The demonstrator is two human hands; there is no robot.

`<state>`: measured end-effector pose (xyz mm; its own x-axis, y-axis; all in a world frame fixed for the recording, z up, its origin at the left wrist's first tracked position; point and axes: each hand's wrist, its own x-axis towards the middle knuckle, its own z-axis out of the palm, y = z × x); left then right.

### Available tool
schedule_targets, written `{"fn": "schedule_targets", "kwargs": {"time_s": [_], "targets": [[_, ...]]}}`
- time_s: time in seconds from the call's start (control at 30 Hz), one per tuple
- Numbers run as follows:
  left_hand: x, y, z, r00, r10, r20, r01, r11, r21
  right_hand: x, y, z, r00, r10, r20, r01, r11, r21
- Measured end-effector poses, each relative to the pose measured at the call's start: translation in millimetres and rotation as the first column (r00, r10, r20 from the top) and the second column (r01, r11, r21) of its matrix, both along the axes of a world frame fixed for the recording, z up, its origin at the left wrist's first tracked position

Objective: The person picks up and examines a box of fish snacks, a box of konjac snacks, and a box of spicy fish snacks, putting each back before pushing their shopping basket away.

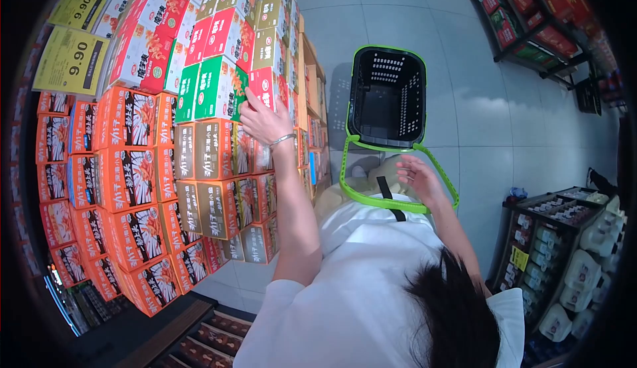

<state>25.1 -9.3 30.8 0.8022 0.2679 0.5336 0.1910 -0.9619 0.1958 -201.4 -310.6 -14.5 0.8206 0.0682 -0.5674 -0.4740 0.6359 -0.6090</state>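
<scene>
My left hand (264, 119), with a thin bracelet at the wrist, touches the right edge of a green box (217, 91) on the stacked display. Its index finger is stretched out and the other fingers are partly bent; it does not grip the box. A red box (264, 84) sits beside the fingers. My right hand (418, 174) is open and holds nothing, in front of my body. The green handle (343, 172) of a black basket (387, 96) loops under my right forearm. Nothing is visible inside the basket.
Orange boxes (129, 177) are stacked below the green and red ones, with yellow price signs (71, 60) at the left. Grey floor tiles (325, 26) lie beyond the basket. A dark shelf (531, 23) stands at upper right and a stocked rack (544, 235) at lower right.
</scene>
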Motion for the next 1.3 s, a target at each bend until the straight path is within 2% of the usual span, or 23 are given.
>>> {"fn": "schedule_targets", "kwargs": {"time_s": [0.2, 0.27, 0.5, 0.8, 0.9, 0.97, 1.07, 1.3], "targets": [[7.6, -0.5, -15.7, 0.999, 0.045, 0.017, -0.045, 0.999, 0.011, 1.9, -3.4, 1.1, 1.0, -0.001, -0.021, 0.001, 1.0, -0.019], [8.7, 0.7, -20.1, 0.999, 0.043, -0.028, -0.044, 0.998, -0.04, 1.7, -3.1, 3.7, 1.0, 0.004, -0.01, -0.004, 1.0, -0.022], [15.7, 5.1, -36.3, 0.997, 0.063, -0.047, -0.064, 0.998, -0.023, 1.3, 2.7, 7.0, 0.999, 0.031, -0.038, -0.032, 0.999, -0.042], [8.5, 6.9, -29.0, 0.994, -0.01, -0.109, 0.008, 1.0, -0.016, 4.4, 4.1, 2.9, 0.998, 0.032, -0.062, -0.036, 0.998, -0.054], [1.6, 8.1, -19.4, 0.997, -0.075, -0.022, 0.076, 0.993, 0.091, 5.3, 4.6, 3.4, 0.997, 0.026, -0.07, -0.029, 0.998, -0.05], [-4.1, 11.2, -11.6, 0.964, -0.264, 0.039, 0.259, 0.961, 0.097, 6.0, 5.7, 4.2, 0.997, 0.025, -0.071, -0.028, 0.998, -0.053], [-7.7, 24.1, -24.4, 0.941, -0.339, -0.015, 0.339, 0.939, 0.049, 5.8, 5.8, 0.8, 0.997, 0.018, -0.07, -0.022, 0.998, -0.052], [-14.8, 29.0, -35.0, 0.934, -0.352, -0.066, 0.353, 0.935, 0.018, 7.4, 7.3, -3.1, 0.997, 0.032, -0.075, -0.036, 0.998, -0.049]]}}
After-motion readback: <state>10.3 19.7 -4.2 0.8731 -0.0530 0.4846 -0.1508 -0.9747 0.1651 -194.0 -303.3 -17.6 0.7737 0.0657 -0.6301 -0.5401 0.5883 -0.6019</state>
